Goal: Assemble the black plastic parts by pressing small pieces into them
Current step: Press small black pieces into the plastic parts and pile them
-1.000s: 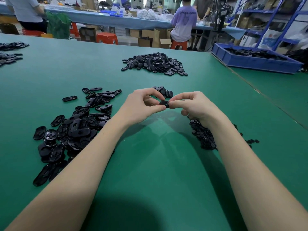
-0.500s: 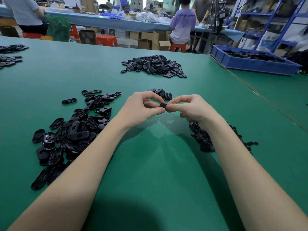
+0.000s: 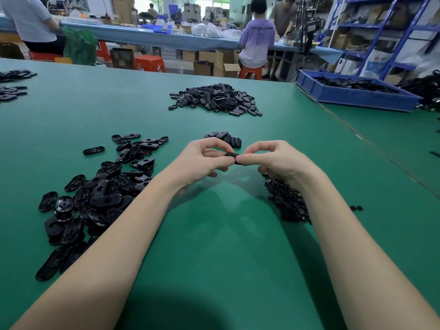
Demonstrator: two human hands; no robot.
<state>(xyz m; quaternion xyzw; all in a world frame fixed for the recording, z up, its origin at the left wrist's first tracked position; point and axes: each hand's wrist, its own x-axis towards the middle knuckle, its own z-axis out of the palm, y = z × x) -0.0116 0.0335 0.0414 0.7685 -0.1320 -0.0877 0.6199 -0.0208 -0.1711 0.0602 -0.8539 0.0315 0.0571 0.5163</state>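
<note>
Both hands meet above the middle of the green table (image 3: 214, 246) around one black oval plastic part (image 3: 233, 156). My left hand (image 3: 202, 160) pinches its left end between thumb and fingers. My right hand (image 3: 273, 160) pinches the right end, thumb tip pressed against the part. Most of the part is hidden by the fingers. A pile of black oval parts (image 3: 95, 194) lies to the left of my left forearm. A heap of small black pieces (image 3: 288, 203) lies under my right wrist.
A short row of black parts (image 3: 225, 138) lies just beyond the hands. A larger heap (image 3: 215, 98) sits farther back. A blue bin (image 3: 357, 92) of black parts stands at the back right. More parts (image 3: 12, 91) lie at the far left edge. People work at a far bench.
The hands stay together on the part, drifting slightly lower in view. The fingertips have shifted a little on the part; nothing was let go.
</note>
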